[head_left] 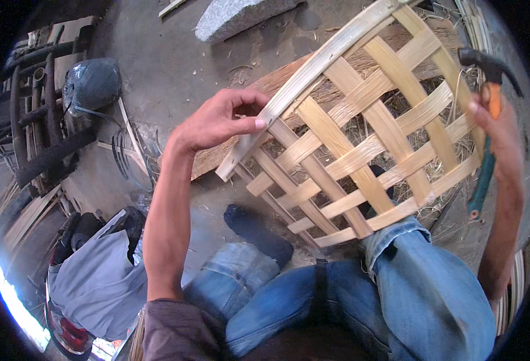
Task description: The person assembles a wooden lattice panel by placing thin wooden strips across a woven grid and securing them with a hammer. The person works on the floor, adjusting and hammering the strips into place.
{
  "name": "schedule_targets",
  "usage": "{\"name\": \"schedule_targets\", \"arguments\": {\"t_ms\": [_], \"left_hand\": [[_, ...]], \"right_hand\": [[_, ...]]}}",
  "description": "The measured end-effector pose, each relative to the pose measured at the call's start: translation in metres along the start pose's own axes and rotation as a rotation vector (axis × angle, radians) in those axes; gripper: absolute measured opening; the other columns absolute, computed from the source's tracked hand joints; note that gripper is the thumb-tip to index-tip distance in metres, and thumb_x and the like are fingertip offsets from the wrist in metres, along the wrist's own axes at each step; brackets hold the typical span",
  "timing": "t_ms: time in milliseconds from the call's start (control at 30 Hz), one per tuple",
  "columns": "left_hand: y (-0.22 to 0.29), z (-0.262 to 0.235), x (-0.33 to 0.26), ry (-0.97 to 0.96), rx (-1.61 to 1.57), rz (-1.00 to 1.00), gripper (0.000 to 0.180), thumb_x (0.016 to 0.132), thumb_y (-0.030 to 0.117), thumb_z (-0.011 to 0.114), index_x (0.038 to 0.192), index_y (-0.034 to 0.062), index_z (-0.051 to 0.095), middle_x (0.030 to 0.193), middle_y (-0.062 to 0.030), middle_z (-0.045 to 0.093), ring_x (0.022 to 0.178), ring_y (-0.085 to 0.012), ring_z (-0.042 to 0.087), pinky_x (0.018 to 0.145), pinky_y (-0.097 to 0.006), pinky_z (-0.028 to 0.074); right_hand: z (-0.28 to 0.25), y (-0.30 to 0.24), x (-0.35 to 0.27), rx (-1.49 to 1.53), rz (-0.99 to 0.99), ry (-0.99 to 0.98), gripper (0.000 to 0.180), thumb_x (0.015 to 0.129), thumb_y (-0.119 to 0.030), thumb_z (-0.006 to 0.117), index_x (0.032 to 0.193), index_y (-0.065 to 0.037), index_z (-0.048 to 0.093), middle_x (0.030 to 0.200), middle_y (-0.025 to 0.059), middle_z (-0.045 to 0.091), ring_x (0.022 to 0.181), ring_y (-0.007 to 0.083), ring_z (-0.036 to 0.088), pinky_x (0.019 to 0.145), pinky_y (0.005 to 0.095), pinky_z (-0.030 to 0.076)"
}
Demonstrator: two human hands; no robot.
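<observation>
A woven bamboo-strip basket (361,144), its open lattice made of wide pale strips, is held tilted above my knees. Along its upper left side runs a thick flat rim strip (313,78). My left hand (223,120) is closed on that rim, thumb on the near face and fingers curled behind it. At the basket's right side, my right hand (498,129) is wrapped round a claw hammer (487,90) with a dark head and an orange and green handle. The hammer head points up, beside the lattice. Whether the right fingers also touch the basket I cannot tell.
Behind the basket lies a rough wooden plank (277,87) among straw-like shavings. A grey stone block (241,18) sits at the far side. To the left are a dark wrapped bundle (92,83), a dark frame (48,114) and a grey cloth (99,277). Long strips lean at the far right.
</observation>
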State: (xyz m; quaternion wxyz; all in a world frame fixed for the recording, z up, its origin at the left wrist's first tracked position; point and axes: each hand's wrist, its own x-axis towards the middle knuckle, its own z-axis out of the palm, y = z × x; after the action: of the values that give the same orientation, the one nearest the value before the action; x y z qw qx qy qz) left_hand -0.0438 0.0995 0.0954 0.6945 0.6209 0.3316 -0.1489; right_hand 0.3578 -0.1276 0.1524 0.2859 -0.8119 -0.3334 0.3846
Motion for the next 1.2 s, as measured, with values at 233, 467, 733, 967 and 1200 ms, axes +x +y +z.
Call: {"name": "schedule_targets", "arguments": {"t_ms": [233, 467, 733, 967, 1200], "left_hand": [[-0.001, 0.002, -0.012, -0.033, -0.088, 0.059, 0.042, 0.091, 0.023, 0.072, 0.124, -0.0011, 0.063, 0.108, -0.0044, 0.068, 0.099, -0.0112, 0.061, 0.089, -0.028, 0.049], [-0.009, 0.004, -0.020, 0.008, -0.028, 0.091, 0.042, 0.093, 0.026, 0.070, 0.124, -0.0008, 0.063, 0.100, -0.0031, 0.069, 0.093, -0.0086, 0.061, 0.084, -0.025, 0.050], [-0.002, 0.011, -0.016, -0.016, -0.065, 0.066, 0.046, 0.090, 0.031, 0.071, 0.120, -0.0032, 0.063, 0.105, -0.0030, 0.066, 0.098, -0.0101, 0.058, 0.088, -0.027, 0.046], [-0.002, 0.013, -0.018, -0.018, -0.031, 0.083, 0.050, 0.089, 0.032, 0.068, 0.123, -0.0042, 0.062, 0.113, -0.0052, 0.066, 0.105, -0.0118, 0.058, 0.095, -0.029, 0.045], [-0.008, 0.015, -0.017, 0.044, 0.028, 0.101, 0.043, 0.093, 0.028, 0.063, 0.123, -0.0036, 0.062, 0.114, -0.0058, 0.066, 0.106, -0.0125, 0.058, 0.095, -0.029, 0.045]], "right_hand": [[-0.025, -0.027, 0.024, -0.170, -0.072, -0.094, 0.044, 0.090, -0.030, 0.070, 0.121, -0.007, 0.051, 0.106, 0.0054, 0.059, 0.103, 0.0134, 0.056, 0.096, 0.0314, 0.042], [-0.008, -0.023, 0.024, -0.094, -0.071, -0.050, 0.042, 0.091, -0.029, 0.068, 0.121, -0.006, 0.050, 0.103, 0.0071, 0.059, 0.104, 0.0162, 0.059, 0.097, 0.0328, 0.046], [-0.028, -0.027, 0.060, 0.186, 0.261, -0.255, 0.026, 0.084, -0.006, 0.079, 0.096, -0.004, 0.056, 0.092, 0.0017, 0.058, 0.080, 0.0118, 0.053, 0.074, 0.0247, 0.044], [-0.016, -0.029, 0.029, 0.029, -0.162, -0.164, 0.025, 0.085, -0.007, 0.078, 0.095, -0.005, 0.056, 0.094, 0.0016, 0.058, 0.083, 0.0117, 0.052, 0.077, 0.0246, 0.043], [-0.020, 0.041, 0.041, 0.037, -0.024, -0.170, 0.027, 0.089, -0.021, 0.074, 0.103, -0.008, 0.056, 0.096, -0.0010, 0.055, 0.089, 0.0101, 0.052, 0.083, 0.0262, 0.042]]}}
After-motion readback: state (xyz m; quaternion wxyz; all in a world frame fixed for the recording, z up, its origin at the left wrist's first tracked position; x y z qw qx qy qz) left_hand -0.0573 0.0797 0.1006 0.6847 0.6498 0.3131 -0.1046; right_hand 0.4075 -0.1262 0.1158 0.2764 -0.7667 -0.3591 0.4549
